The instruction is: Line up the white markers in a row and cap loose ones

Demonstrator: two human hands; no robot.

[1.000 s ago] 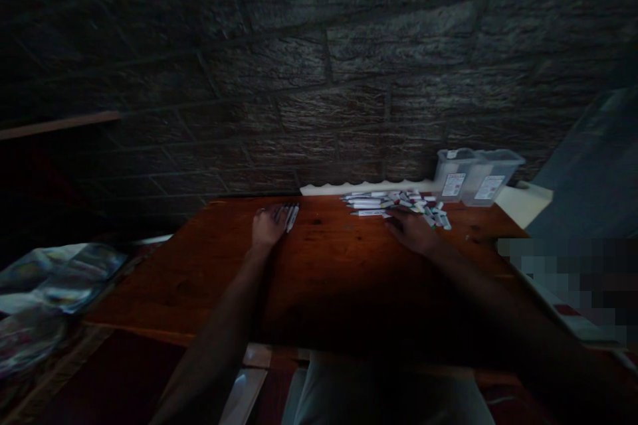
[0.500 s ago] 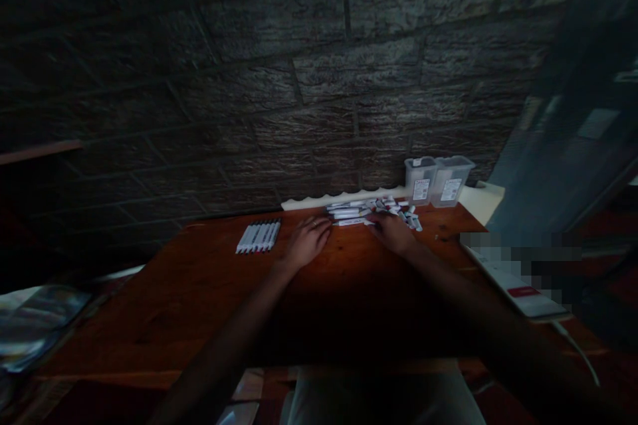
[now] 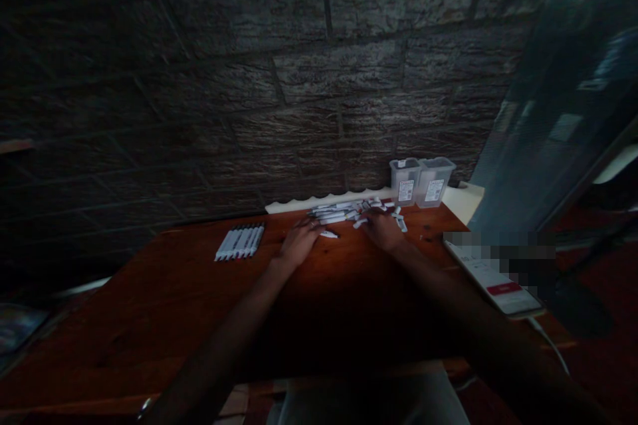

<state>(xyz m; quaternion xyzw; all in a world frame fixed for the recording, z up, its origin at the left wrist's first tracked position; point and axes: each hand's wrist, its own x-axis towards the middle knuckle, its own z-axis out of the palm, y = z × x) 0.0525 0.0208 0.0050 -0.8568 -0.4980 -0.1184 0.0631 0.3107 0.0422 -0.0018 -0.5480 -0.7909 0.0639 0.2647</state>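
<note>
My left hand [image 3: 300,240] rests low over the wooden table, its fingers closed on a white marker [image 3: 329,234] whose dark end points right. My right hand [image 3: 383,231] is at the near edge of a loose pile of white markers [image 3: 336,212], fingers curled. A white marker end [image 3: 359,222] shows at its fingertips; the rest is hidden under the hand. Several loose markers [image 3: 400,220] lie just right of that hand. Left of my left hand, a neat row of white markers [image 3: 240,242] with dark ends lies side by side.
Two clear plastic containers [image 3: 419,182] with labels stand at the table's back right. A pale wavy-edged strip [image 3: 326,202] runs along the stone wall behind the pile. A laptop-like device [image 3: 498,285] with a white cable sits at the right edge of the table [image 3: 164,305].
A single marker has come away from the pile toward me and is now at my left fingertips. My right hand stays by the pile, where markers have shifted. The view has swung slightly right.
</note>
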